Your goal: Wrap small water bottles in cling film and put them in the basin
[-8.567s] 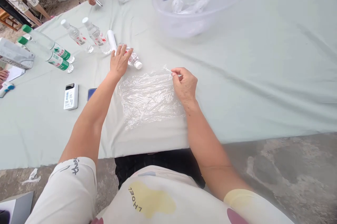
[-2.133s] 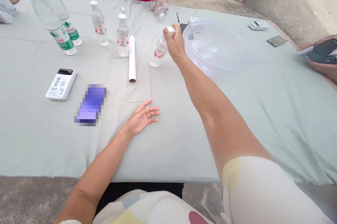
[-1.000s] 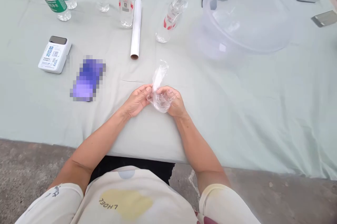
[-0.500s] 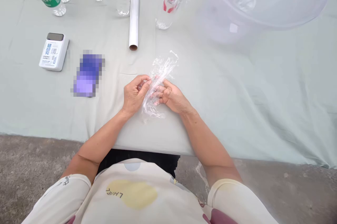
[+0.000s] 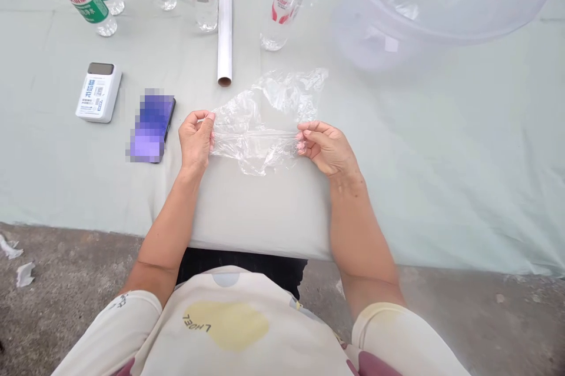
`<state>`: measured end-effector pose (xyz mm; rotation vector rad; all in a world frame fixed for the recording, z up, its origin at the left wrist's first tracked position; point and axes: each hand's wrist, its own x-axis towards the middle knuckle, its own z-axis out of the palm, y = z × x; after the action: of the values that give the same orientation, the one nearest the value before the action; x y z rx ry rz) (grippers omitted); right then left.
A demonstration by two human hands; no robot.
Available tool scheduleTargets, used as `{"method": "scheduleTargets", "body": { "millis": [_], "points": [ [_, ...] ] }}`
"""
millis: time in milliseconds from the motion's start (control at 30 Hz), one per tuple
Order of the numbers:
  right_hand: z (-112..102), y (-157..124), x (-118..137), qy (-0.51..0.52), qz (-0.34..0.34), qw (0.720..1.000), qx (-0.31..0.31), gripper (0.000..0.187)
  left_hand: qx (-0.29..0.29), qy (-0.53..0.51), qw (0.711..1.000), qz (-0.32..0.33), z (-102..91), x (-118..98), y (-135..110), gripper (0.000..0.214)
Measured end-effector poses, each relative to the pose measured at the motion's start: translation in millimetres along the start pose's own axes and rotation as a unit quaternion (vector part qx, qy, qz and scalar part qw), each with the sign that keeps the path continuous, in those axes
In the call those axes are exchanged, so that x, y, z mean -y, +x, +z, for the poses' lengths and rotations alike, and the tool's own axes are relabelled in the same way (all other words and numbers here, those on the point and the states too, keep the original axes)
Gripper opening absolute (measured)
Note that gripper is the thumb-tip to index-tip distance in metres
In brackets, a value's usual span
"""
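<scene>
A crinkled sheet of clear plastic film (image 5: 265, 123) is stretched between my two hands just above the cloth-covered table. My left hand (image 5: 196, 140) pinches its left end between thumb and fingers. At the right end, my right hand (image 5: 326, 146) grips the film, fingertips closed on it. Taut folds run straight across between the hands, while loose film spreads out above and below them. Beyond the film lies a white roll of plastic wrap (image 5: 225, 32), its open tube end facing me.
A phone (image 5: 152, 129) and a white power bank (image 5: 99, 93) lie left. Several water bottles stand along the back, including a film-wrapped bottle (image 5: 285, 8). A translucent basin (image 5: 441, 32) is at back right. The pale tablecloth (image 5: 441, 188) ends near my body; paper scraps (image 5: 25, 275) lie on the floor.
My hands have moved apart, left hand leftward and right hand rightward. The bunched plastic film between them has been pulled out wide. The view has shifted slightly.
</scene>
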<state>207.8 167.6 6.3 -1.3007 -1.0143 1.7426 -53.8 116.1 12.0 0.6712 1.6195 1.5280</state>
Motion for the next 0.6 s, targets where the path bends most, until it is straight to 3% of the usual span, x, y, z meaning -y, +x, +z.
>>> {"method": "scheduleTargets", "body": {
  "millis": [200, 300, 467, 600],
  "points": [
    [-22, 1, 11, -0.022, 0.019, 0.998, -0.048, 0.017, 0.006, 0.043, 0.999, 0.010, -10.8, -3, 6, 0.011],
    [-26, 2, 11, -0.022, 0.009, 0.999, -0.043, 0.017, 0.038, -0.010, 0.999, -0.004, -13.0, -6, 6, 0.014],
    [-14, 3, 5, 0.044, -0.079, 0.995, -0.051, 0.020, 0.143, -0.134, 0.980, -0.033, -6.9, -11, -3, 0.027],
    [-4, 4, -2, 0.071, -0.079, 0.991, -0.079, 0.029, 0.136, -0.103, 0.985, -0.019, 1.0, -6, -8, 0.030]
  ]
}}
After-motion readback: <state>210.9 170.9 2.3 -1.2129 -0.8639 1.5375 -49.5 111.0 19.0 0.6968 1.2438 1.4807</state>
